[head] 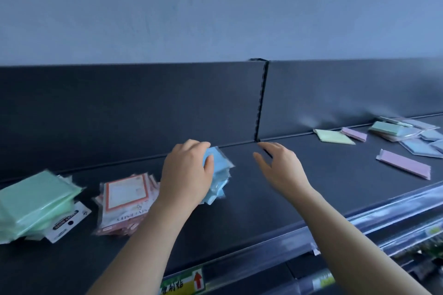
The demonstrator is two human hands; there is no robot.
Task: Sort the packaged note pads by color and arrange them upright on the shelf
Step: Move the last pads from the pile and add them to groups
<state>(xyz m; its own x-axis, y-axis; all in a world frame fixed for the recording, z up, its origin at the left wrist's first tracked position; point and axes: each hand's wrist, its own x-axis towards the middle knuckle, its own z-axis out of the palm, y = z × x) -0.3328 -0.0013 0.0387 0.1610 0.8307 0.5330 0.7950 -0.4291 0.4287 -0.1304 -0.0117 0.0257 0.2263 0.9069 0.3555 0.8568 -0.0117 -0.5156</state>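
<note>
My left hand (185, 172) grips a bunch of blue packaged note pads (219, 173), held roughly upright on the dark shelf (275, 199). My right hand (279, 165) hovers just to their right, fingers spread, holding nothing. At the far left leans a stack of green pads (36, 201). Beside it stand red-bordered pink pads (124, 201). At the right lie loose pads: a light green one (333, 136), a small purple one (354, 133), a long purple one (404, 166), blue ones (419, 147) and a mixed heap (393, 129).
A dark back panel (143, 108) with a slotted upright post (261, 100) rises behind the shelf. The shelf's front edge carries a price rail (359, 225) with a green and yellow label (183, 282). A lower shelf shows at the bottom right.
</note>
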